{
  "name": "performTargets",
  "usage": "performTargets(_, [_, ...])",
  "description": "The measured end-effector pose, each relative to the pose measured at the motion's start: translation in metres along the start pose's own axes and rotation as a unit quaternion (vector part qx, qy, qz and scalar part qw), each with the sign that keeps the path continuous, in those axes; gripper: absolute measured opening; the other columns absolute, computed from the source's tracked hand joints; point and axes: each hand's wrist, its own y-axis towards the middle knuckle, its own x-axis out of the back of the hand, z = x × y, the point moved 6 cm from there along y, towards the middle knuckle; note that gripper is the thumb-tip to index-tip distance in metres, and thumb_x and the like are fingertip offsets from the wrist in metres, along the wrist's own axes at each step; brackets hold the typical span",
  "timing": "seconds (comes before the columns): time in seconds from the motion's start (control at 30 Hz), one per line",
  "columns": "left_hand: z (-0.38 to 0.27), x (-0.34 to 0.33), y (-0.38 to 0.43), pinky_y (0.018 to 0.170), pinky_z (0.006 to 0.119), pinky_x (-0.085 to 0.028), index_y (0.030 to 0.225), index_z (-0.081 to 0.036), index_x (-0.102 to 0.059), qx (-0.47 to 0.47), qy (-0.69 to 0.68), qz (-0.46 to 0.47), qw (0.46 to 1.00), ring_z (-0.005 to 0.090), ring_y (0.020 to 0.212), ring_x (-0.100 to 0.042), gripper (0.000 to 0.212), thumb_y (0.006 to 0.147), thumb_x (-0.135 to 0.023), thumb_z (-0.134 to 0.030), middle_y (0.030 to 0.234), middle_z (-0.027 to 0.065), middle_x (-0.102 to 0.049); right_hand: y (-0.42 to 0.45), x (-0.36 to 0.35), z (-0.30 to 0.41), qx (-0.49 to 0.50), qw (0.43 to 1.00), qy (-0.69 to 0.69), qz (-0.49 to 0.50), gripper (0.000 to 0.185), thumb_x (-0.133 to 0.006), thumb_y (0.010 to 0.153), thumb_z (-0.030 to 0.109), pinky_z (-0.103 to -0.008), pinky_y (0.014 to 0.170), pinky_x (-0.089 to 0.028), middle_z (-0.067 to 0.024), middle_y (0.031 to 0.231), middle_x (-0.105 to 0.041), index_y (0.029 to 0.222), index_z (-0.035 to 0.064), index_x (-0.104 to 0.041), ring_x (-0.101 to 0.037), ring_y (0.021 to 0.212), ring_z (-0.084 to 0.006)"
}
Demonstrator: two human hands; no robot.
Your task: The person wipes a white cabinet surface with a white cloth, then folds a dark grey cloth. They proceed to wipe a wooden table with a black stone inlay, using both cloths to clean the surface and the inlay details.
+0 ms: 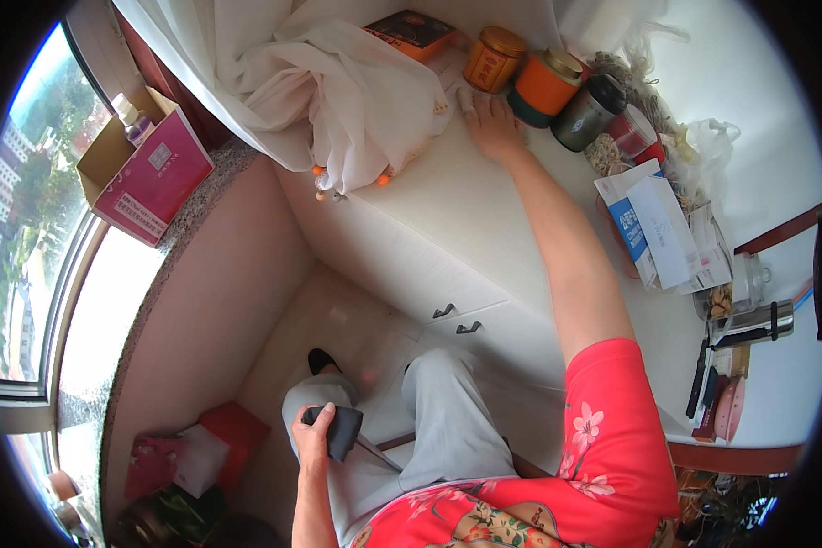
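My left hand [313, 435] grips a folded dark grey cloth [344, 433] above my lap, with the thumb pressed on top. My right arm reaches far out over the white cabinet top [452, 212]. There my right hand [494, 127] lies on the surface, fingers apart, beside the hem of a bunched white curtain [356, 103]. Just beyond its fingertips stands a yellow-orange tin [494, 60]; an orange and green canister [544, 88] is close to its right. Whether anything lies under the palm cannot be seen.
A dark lidded canister [588, 113], a clear jar with a red base [631, 131], plastic bags [709, 147] and paper packets [661, 229] line the cabinet's right side. On the granite windowsill [205, 181] stands a magenta box [152, 175] holding a bottle. Bags lie on the floor at lower left.
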Motion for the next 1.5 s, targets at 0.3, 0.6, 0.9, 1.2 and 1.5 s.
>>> performTargets(0.3, [-0.009,-0.001,-0.01,0.059,0.026,-0.044,0.082,-0.003,-0.059,-0.011,-0.039,0.021,0.999,0.0101,0.064,-0.052,0.026,0.079,-0.075,-0.024,0.072,0.0017,-0.057,-0.149,0.017,0.044,0.176,0.982,0.067,0.012,0.051,-0.039,0.094,0.034,-0.0463,0.113,-0.016,-0.0155,0.152,-0.026,0.141,0.0129,-0.039,-0.02,0.142,-0.0307])
performTargets(0.6, [-0.001,-0.007,-0.007,0.059,0.026,-0.043,0.081,-0.002,-0.059,-0.056,-0.04,0.02,0.997,0.0102,0.063,-0.05,0.028,0.078,-0.076,-0.025,0.072,0.0006,-0.056,-0.179,0.007,0.165,0.25,0.961,0.068,-0.096,0.048,-0.061,0.085,0.03,-0.0475,0.099,-0.028,-0.0164,0.14,-0.035,0.131,0.02,-0.05,-0.027,0.133,-0.0348])
performTargets(0.9, [-0.001,-0.004,-0.006,0.068,0.028,-0.045,0.087,0.002,-0.063,-0.1,0.013,-0.016,0.995,0.0136,0.072,-0.055,0.031,0.079,-0.075,-0.025,0.08,0.0048,-0.062,-0.226,0.008,0.124,0.294,0.952,0.003,-0.081,0.064,-0.058,0.084,0.011,-0.0466,0.107,-0.027,-0.0189,0.149,-0.026,0.142,0.0261,-0.039,-0.025,0.138,-0.035])
performTargets(1.2, [0.007,-0.001,0.002,0.071,0.03,-0.047,0.093,0.004,-0.064,-0.138,0.028,-0.012,0.99,0.0163,0.076,-0.058,0.032,0.079,-0.074,-0.023,0.086,0.0078,-0.064,-0.391,0.073,-0.11,0.27,0.961,-0.06,-0.003,0.072,-0.053,0.078,-0.004,-0.044,0.11,-0.029,-0.0107,0.154,-0.022,0.14,0.0316,-0.043,-0.025,0.14,-0.0304])
performTargets(1.5, [0.006,-0.018,-0.005,0.069,0.03,-0.05,0.102,0.003,-0.063,-0.111,0.008,0.085,0.99,0.0164,0.077,-0.06,0.036,0.08,-0.073,-0.023,0.09,0.0077,-0.064,-0.646,0.171,-0.36,-0.203,0.956,-0.181,0.109,0.053,-0.053,0.076,-0.008,-0.0384,0.09,-0.048,-0.0108,0.136,-0.048,0.119,0.0218,-0.065,-0.054,0.115,-0.0318])
